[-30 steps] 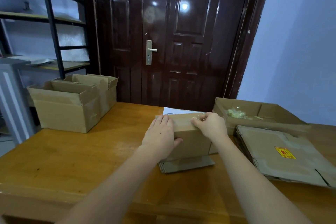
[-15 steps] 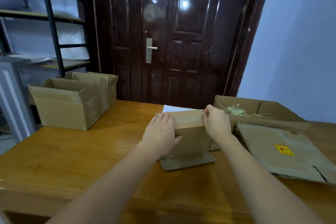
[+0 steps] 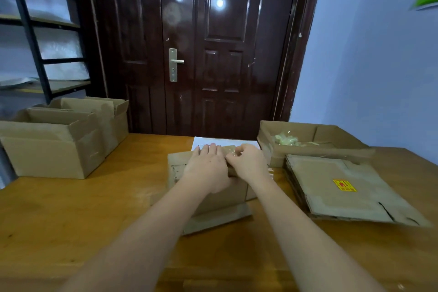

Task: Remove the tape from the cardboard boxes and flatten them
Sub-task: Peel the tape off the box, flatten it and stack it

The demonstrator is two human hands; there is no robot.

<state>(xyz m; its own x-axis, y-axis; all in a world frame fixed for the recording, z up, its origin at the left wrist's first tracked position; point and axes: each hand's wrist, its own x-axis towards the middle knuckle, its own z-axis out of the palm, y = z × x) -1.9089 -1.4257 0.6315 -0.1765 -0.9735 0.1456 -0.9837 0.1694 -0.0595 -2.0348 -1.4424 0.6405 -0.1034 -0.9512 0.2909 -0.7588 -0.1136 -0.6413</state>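
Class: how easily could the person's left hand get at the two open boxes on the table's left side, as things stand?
Probably yes. The left hand lies flat on the middle box, and only bare table shows between it and the open boxes, though the hand would have to let go of the box.

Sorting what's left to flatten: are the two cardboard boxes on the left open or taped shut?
Open. Both left boxes have their top flaps standing up, showing their insides.

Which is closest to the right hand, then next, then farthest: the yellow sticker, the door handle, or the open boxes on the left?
From the right hand:
1. Yellow sticker, on the flat cardboard to its right.
2. Door handle, on the door beyond the table.
3. Open boxes, at the table's far left.
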